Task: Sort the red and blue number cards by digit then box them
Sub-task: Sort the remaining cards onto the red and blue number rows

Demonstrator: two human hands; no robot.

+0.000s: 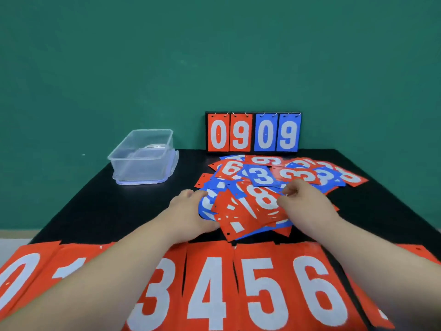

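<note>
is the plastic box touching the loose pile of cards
Apart. The head view shows a strip of bare black table between the clear plastic box and the pile of cards.

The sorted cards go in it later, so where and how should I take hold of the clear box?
The clear box stands upright and open, so its rim is free. Probably take the rim of its right wall, fingers inside, thumb outside, coming from above on the side nearest the cards. It seems to sit on its lid, so grip above that.
</note>
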